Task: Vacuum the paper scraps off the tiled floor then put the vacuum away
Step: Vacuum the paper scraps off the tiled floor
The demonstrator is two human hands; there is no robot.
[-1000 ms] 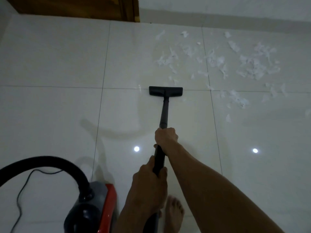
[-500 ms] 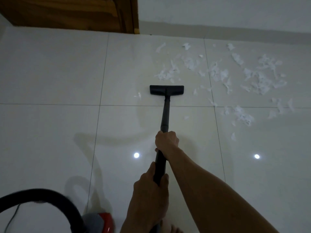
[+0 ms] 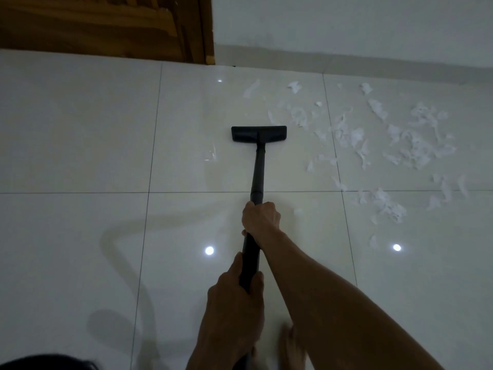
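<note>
Head-worn view, forward and down, floor (image 3: pixel 80 236) near

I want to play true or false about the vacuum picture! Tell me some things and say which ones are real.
1. Both hands hold the black vacuum wand. True: the right hand grips higher up the wand, the left hand lower down.
2. The floor head sits right in the middle of the paper scraps. False: most scraps lie to its right.
3. The floor is all clean now. False: many white scraps are left on the tiles.
4. A wooden door is at the far left. True.
5. The vacuum's red body is in view. False: only a dark curved bit shows at the bottom left corner.
</note>
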